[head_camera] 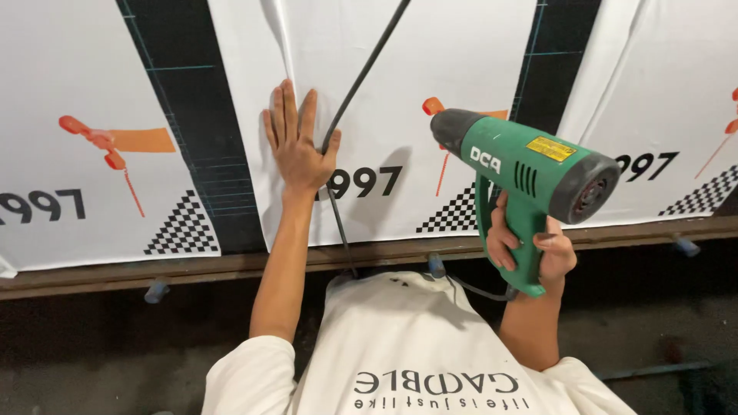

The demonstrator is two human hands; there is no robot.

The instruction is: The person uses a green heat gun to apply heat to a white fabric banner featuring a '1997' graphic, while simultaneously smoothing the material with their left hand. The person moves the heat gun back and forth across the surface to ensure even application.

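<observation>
the left hand (296, 146) is pressed flat, fingers spread, on a white printed sheet (400, 61) beside a black cable (361, 77). a green heat gun (530, 173) is gripped by the right hand (530, 246), nozzle aimed at the sheet.

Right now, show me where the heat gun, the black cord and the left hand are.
heat gun (530, 165), head view, on the green body.
black cord (361, 81), head view, on the stretch above the thumb.
left hand (296, 150), head view, on the back of the hand, flat on the white sheet (461, 54).
</observation>
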